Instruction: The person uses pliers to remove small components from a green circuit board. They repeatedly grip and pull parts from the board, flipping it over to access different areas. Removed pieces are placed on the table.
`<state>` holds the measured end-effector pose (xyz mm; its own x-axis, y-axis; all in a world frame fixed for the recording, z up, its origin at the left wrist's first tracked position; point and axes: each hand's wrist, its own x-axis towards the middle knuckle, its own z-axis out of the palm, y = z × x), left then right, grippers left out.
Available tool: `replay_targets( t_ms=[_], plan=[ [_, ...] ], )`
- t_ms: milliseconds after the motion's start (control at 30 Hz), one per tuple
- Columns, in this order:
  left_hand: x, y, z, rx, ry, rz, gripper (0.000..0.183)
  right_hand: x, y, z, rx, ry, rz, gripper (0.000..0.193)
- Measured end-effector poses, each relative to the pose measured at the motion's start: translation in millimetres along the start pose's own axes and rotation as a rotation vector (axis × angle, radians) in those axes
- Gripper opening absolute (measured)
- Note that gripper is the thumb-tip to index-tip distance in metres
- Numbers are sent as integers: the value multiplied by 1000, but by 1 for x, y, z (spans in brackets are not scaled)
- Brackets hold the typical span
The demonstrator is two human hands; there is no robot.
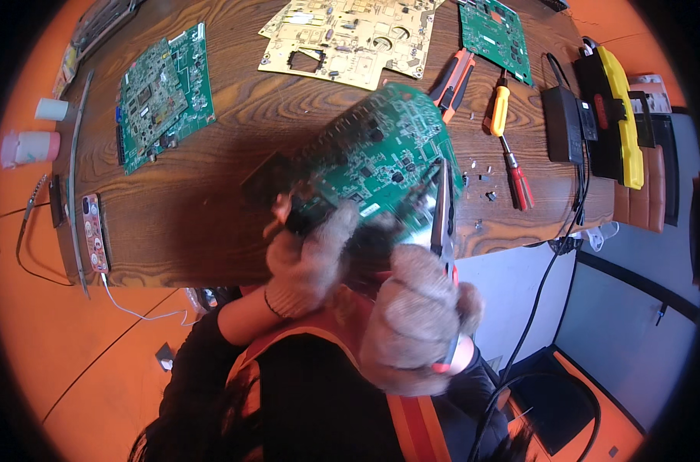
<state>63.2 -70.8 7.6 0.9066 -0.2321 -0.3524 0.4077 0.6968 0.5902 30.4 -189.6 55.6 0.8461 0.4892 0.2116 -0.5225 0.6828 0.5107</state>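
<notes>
One phone [94, 232] lies along the left edge of the brown wooden surface [227, 115], a white cable [134, 309] running from its near end, perhaps for charging. Further back, green boards [161, 104] are stacked, perhaps to save room. Next comes the left hand [311, 250], in a knitted glove, fingers clamped on the near left edge of a circuit board [396, 146], seemingly to steady it. Tan boards [350, 38] lie at the far side. The circuit board is at the centre, tilted and apparently raised. The right hand [415, 323], also gloved, has its fingers closed around the handles of pliers [442, 204], whose nose points away over the board's right side; I cannot tell whether the tips grip anything. To the right, within easy reach, lie an orange-and-black tool [454, 85], small scraps [491, 195], a yellow screwdriver [501, 112] and a red screwdriver [521, 185]. A yellow-and-black toolbox [628, 115] sits at the far right.
</notes>
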Motion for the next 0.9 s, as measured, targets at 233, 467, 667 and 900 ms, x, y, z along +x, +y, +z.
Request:
replay_targets(
  t_ms=[233,467,667,900],
  plan=[
    [8,4,11,-99,168,-70,25,0,-6,-11,-248,326,-42,28],
    [10,-3,5,266,542,383,32,-15,0,-26,-378,359,-94,32],
    [13,-6,-22,937,415,742,35,-17,0,-39,-500,333,-190,28],
    [4,3,-23,1014,102,800,28,-27,-1,-41,-576,411,-281,22]
  ],
)
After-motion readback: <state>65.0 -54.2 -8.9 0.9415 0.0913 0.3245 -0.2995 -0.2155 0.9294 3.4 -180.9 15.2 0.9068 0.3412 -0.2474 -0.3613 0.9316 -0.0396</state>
